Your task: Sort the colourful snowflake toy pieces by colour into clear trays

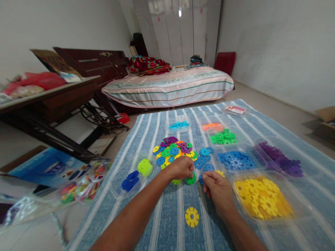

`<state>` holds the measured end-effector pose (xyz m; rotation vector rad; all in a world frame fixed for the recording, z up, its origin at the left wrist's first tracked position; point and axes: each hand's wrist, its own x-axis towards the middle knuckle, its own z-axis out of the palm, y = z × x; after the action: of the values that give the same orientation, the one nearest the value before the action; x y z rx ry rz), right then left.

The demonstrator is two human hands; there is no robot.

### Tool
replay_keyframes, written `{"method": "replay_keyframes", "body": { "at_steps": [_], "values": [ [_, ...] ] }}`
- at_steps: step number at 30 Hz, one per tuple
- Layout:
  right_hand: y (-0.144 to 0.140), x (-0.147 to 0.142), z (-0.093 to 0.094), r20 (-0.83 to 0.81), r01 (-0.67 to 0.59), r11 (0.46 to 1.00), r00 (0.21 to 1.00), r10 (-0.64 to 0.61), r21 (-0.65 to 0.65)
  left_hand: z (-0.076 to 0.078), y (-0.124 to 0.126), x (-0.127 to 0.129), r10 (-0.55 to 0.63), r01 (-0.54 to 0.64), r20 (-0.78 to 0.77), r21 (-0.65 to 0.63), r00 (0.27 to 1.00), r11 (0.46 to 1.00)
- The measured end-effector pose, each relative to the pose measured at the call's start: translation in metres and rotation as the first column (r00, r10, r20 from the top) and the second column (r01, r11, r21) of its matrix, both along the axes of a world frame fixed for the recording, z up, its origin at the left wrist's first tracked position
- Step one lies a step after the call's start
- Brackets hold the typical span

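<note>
My left hand (184, 167) is closed at the near edge of a mixed pile of notched plastic snowflake discs (174, 151). Its fingertips are hidden, and a green disc (192, 179) shows just under it. Beside it my right hand (217, 190) has thumb and fingers pinched together, with a blue disc (201, 180) at the tips. Loose blue discs (204, 161) lie just beyond both hands. A yellow disc (220, 173) shows behind the right hand, and a single yellow disc (192, 217) lies on the cloth nearer to me.
Clear tubs hold yellow (258, 197), blue (237, 160), purple (281, 158), green (223, 136), orange (212, 127) and light blue discs (178, 124). At left, a tub has dark blue (130, 180) and lime discs (144, 167). A lid-like container (235, 109) stands at the far edge.
</note>
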<state>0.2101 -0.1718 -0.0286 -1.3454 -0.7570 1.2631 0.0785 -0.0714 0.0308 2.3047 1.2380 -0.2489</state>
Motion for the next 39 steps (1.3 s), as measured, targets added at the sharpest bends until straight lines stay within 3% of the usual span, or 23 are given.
{"method": "replay_keyframes", "body": {
  "at_steps": [7, 17, 24, 32, 35, 39],
  "values": [
    [0.000, 0.000, 0.000, 0.002, -0.008, 1.000, 1.000, 0.008, -0.013, 0.006, 0.019, -0.009, 0.138, -0.123, 0.107, -0.139, 0.985, 0.983],
    [0.001, 0.000, 0.000, 0.001, -0.016, 1.000, 1.000, 0.016, -0.001, 0.002, 0.021, -0.014, 0.285, -0.234, 0.218, -0.231, 0.933, 0.944],
    [0.001, -0.001, -0.003, 0.016, -0.041, 0.999, 0.999, 0.041, -0.006, 0.009, 0.033, 0.004, 0.346, -0.289, 0.344, -0.205, 0.873, 0.935],
    [0.002, -0.002, -0.001, -0.012, -0.037, 0.999, 0.999, 0.037, -0.021, 0.031, 0.056, 0.073, 0.371, -0.349, 0.523, -0.143, 0.768, 0.926],
    [0.002, -0.001, -0.001, -0.029, -0.028, 0.999, 0.999, 0.028, -0.022, 0.030, 0.062, 0.081, 0.351, -0.355, 0.514, -0.094, 0.783, 0.930],
    [0.002, -0.001, 0.000, -0.037, -0.021, 1.000, 0.999, 0.020, -0.019, 0.019, 0.057, 0.062, 0.276, -0.296, 0.413, -0.015, 0.868, 0.955]
  ]
}}
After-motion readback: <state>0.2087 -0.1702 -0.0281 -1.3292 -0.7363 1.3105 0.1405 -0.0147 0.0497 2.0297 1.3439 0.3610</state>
